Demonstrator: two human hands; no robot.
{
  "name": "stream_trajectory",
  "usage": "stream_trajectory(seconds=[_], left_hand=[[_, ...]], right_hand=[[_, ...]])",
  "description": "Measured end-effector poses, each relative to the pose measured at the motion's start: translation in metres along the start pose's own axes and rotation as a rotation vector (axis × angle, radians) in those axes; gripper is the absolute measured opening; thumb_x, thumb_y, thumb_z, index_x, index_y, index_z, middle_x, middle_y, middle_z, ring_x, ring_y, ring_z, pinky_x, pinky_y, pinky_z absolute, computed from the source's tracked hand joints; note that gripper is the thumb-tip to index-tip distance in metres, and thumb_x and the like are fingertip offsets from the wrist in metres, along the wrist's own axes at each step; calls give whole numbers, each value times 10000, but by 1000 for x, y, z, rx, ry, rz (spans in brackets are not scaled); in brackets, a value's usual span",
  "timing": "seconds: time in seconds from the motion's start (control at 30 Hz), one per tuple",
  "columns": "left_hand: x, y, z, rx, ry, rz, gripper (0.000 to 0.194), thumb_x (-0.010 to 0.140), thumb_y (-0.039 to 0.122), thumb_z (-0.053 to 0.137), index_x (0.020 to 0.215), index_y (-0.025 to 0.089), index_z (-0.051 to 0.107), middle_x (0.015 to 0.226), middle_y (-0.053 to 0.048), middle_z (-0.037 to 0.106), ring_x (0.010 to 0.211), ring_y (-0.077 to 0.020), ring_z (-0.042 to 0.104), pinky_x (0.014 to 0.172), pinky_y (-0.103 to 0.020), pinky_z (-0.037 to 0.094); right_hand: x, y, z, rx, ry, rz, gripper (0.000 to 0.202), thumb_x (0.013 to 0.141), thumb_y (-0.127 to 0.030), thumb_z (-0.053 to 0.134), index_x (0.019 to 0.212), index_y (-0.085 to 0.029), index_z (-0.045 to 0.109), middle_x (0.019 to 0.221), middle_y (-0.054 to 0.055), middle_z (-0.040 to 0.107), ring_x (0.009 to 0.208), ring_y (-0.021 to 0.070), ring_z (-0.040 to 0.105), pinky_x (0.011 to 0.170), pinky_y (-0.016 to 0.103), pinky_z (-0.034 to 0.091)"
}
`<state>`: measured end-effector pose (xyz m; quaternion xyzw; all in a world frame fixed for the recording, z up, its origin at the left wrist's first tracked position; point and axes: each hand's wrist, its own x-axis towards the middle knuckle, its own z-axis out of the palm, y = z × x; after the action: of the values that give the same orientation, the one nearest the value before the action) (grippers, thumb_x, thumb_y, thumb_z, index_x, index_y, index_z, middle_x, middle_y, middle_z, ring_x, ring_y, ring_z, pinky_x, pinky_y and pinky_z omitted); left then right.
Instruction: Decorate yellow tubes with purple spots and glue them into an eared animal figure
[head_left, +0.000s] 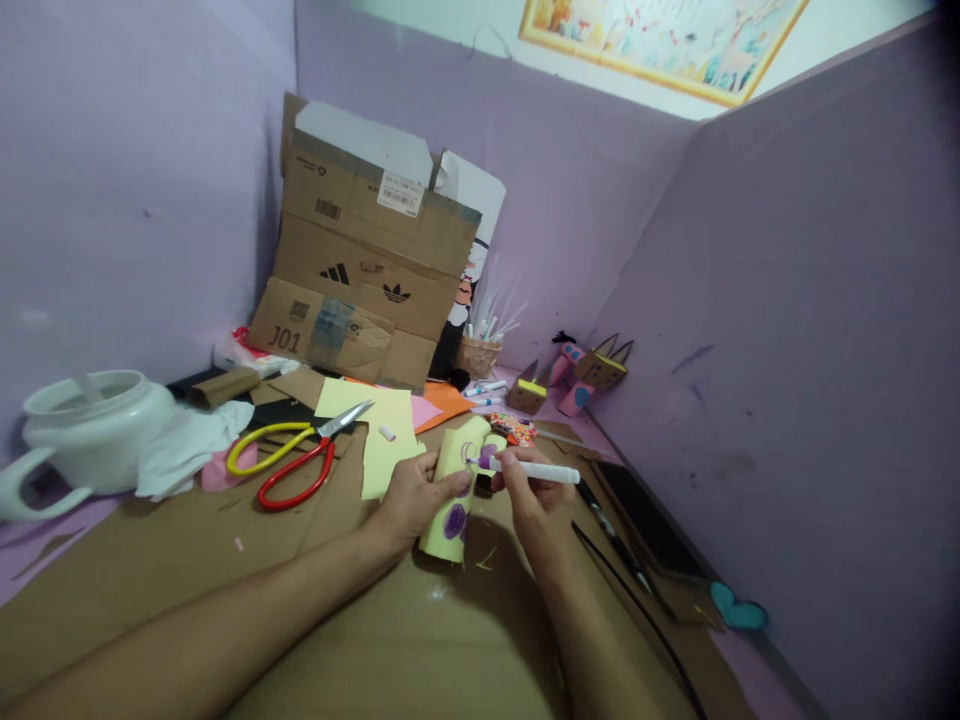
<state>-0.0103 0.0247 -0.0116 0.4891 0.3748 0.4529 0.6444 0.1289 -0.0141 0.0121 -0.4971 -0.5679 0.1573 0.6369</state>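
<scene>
Closed around yellow tube, left hand; pinched on marker, right hand

The left hand grips the tube from its left side, thumb laid across the front near mid-length; the tube's far and near ends both extend clear of the grip. It lies above the cardboard sheet, its long axis running away from the wearer and leaning slightly right. Purple spots mark its face. Between thumb and fingers, the right hand holds the marker, tip pointing left at an outlined ring on the tube's far half; whether it touches is unclear. Scissors lie to the left.
</scene>
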Motion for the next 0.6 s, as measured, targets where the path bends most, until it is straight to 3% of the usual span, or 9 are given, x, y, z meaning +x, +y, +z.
stream_trajectory(seconds=[0.2, 0.6], left_hand=[[-1, 2, 1, 9, 0, 14, 408, 614, 339, 761, 915, 83, 658, 765, -59, 694, 635, -147, 580, 545, -236, 440], [-1, 1, 1, 21, -11, 38, 425, 615, 346, 754, 938, 84, 666, 807, -73, 706, 665, -164, 595, 559, -244, 446]], right_hand=[[-1, 3, -1, 5, 112, -29, 235, 853, -364, 570, 774, -167, 670, 573, -7, 619, 541, 141, 589, 533, 256, 466], [-1, 5, 2, 3, 81, -24, 234, 858, -373, 568, 794, -167, 657, 614, 3, 627, 559, 142, 592, 536, 259, 480]])
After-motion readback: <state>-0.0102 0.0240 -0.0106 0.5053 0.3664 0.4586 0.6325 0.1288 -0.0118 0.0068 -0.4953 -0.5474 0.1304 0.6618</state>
